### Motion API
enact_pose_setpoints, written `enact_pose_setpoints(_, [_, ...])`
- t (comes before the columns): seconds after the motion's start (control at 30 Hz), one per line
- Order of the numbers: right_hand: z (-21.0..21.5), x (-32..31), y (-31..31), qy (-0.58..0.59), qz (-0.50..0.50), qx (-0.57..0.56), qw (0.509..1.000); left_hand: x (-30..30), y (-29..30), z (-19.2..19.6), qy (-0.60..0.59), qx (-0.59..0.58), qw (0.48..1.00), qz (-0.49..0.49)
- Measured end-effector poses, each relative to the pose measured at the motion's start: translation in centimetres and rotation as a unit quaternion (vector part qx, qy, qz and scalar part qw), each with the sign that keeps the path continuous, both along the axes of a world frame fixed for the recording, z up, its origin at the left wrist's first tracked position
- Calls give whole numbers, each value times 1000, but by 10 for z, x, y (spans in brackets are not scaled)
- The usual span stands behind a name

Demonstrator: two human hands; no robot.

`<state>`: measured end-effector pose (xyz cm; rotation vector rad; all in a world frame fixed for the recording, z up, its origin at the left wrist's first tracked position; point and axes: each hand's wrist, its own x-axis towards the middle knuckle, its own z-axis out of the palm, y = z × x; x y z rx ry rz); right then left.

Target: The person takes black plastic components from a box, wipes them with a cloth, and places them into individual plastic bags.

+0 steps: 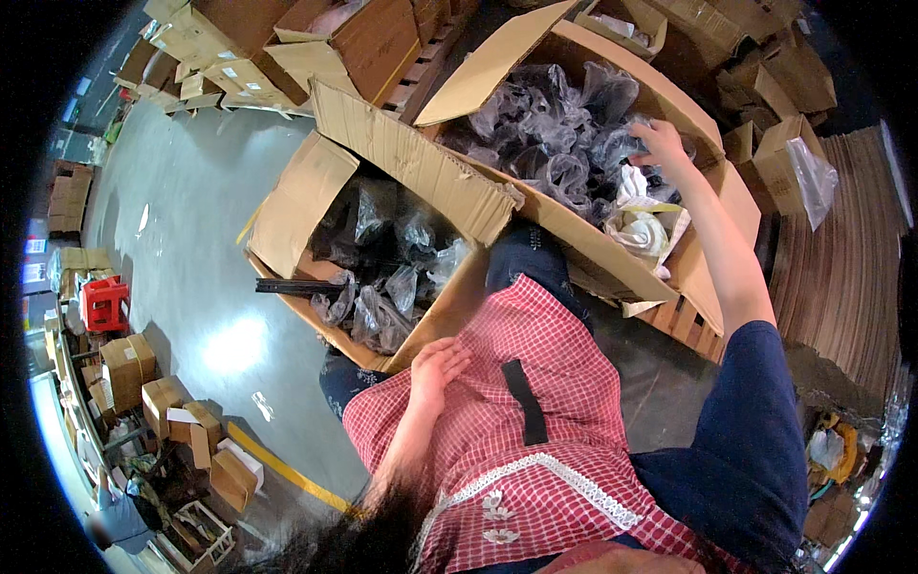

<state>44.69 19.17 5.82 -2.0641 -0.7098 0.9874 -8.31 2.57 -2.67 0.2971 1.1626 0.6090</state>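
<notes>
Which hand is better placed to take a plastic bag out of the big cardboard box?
Probably the right hand: it already reaches into the big cardboard box, among the plastic bags. The left hand rests on the red checked apron.

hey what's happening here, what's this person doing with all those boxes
A person in a red checked apron is seated between two open cardboard boxes of dark parts in clear plastic bags. The right hand reaches into the larger box, touching the bagged parts near some white wrapping. The left hand rests open on the apron beside the smaller box, holding nothing.
</notes>
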Motion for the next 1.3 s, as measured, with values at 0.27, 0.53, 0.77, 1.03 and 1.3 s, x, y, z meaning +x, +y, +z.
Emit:
enact_pose_setpoints(0.27, [48, -42, 75, 7, 107, 218, 970, 34, 34, 9, 160, 321, 929, -93])
enact_pose_setpoints(0.53, [-96, -55, 163, -168, 242, 129, 947, 124, 179, 111, 286, 718, 557, -305])
enact_pose_setpoints(0.77, [-68, -60, 140, -88, 153, 172, 969, 128, 282, 106, 513, 689, 421, -291])
enact_pose_setpoints(1.03, [-17, -27, 187, 62, 316, 176, 930, 100, 316, 67, 488, 603, 569, -273])
enact_pose_setpoints(1.3, [-50, -64, 225, 0, 353, 49, 934, 98, 311, 61, 475, 626, 561, -261])
